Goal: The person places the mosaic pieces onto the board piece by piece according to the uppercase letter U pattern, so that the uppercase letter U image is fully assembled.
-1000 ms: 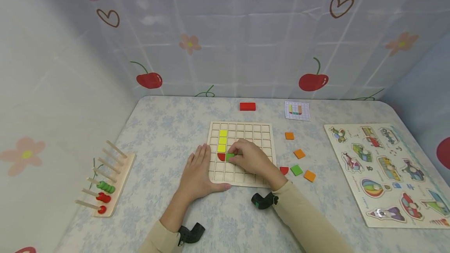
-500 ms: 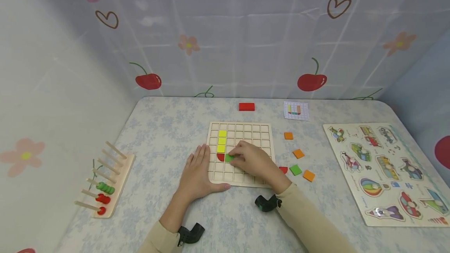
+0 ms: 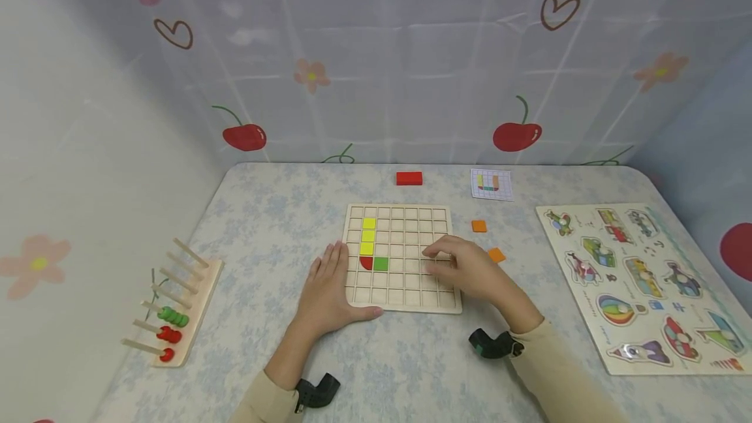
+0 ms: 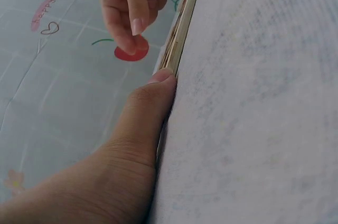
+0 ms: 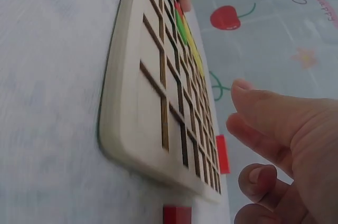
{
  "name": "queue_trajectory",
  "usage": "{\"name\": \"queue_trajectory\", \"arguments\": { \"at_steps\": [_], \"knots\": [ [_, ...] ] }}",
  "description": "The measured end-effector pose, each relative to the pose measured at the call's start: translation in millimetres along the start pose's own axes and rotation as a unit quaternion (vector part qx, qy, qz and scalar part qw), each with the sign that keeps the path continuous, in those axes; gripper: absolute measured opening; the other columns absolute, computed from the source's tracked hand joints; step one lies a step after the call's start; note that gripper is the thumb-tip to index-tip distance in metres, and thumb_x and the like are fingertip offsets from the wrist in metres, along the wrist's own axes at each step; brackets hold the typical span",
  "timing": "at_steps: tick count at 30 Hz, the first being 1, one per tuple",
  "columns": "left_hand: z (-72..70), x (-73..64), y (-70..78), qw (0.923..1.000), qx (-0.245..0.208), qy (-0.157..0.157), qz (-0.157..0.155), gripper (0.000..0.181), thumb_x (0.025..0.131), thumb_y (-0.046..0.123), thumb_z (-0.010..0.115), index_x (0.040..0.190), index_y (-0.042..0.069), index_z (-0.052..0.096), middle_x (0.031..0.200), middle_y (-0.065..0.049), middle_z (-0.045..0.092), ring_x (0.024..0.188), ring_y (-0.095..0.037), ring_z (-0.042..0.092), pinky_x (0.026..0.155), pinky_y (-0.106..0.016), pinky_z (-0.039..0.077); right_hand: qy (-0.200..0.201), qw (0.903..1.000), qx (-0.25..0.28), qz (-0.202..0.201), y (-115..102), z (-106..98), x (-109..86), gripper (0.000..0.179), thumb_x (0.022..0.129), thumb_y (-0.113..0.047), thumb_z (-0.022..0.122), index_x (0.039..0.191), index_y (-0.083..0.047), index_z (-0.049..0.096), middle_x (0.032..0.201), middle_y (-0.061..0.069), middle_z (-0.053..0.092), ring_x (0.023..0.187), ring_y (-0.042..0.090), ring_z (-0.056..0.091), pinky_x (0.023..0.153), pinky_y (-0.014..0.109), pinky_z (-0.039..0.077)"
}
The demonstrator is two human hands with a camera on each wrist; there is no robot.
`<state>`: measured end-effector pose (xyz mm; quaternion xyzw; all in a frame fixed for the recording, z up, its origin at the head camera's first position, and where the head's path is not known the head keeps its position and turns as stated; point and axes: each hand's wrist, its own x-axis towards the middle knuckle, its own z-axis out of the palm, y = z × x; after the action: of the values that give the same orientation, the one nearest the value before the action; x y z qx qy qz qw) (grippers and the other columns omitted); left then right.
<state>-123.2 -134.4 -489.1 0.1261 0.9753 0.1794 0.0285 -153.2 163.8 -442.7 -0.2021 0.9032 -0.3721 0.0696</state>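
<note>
My left hand [image 3: 326, 292] lies at the left side of the wooden grid board [image 3: 411, 302], fingers straight along its edge and thumb at the near edge. In the left wrist view the thumb [image 4: 148, 102] touches the board's side. A green square tile [image 3: 380, 264] sits in a cell beside a red quarter-round tile [image 3: 367, 263], below a column of yellow square tiles [image 3: 367, 236]. Over the board's right part hovers my right hand [image 3: 476, 271], thumb and index finger apart with nothing between them, as the right wrist view of the hand [image 5: 296, 139] also shows.
Two orange tiles [image 3: 478, 226] show right of the board; my right hand and forearm cover other loose pieces. At the back are a red block [image 3: 409, 179] and a pattern card [image 3: 491, 185]. A picture puzzle board [image 3: 646, 292] lies right, a bead counting rack [image 3: 194, 318] left.
My right hand has pressed the green tile into its cell, let go of it and moved right across the board. My left hand has stayed in place.
</note>
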Motion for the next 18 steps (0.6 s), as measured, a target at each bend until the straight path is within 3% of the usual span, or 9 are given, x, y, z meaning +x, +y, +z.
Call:
{"name": "queue_trajectory", "arguments": {
  "at_steps": [11, 18],
  "knots": [
    [0.3, 0.7, -1.1, 1.0, 0.0, -0.003, 0.002, 0.141, 0.063, 0.088, 0.064, 0.159, 0.004, 0.003, 0.168, -0.011, 0.004, 0.157, -0.024, 0.002, 0.126, -0.05, 0.008, 0.046, 0.9979, -0.043, 0.017, 45.9, -28.8, -45.2, 0.024, 0.088, -0.016, 0.076, 0.112, -0.017, 0.072, 0.111, -0.001, 0.068, 0.07, 0.008, 0.048, 0.063, 0.022, 0.045],
    [1.5, 0.5, -1.2, 1.0, -0.002, -0.001, -0.001, 0.141, 0.063, 0.088, 0.064, 0.159, 0.004, 0.004, 0.168, -0.011, 0.005, 0.157, -0.025, 0.002, 0.126, -0.05, 0.008, 0.054, 0.9972, -0.047, 0.019, 57.5, -38.0, -60.4, 0.024, 0.087, -0.015, 0.076, 0.111, -0.014, 0.072, 0.107, 0.001, 0.068, 0.067, 0.005, 0.044, 0.059, 0.021, 0.042]
  ]
}}
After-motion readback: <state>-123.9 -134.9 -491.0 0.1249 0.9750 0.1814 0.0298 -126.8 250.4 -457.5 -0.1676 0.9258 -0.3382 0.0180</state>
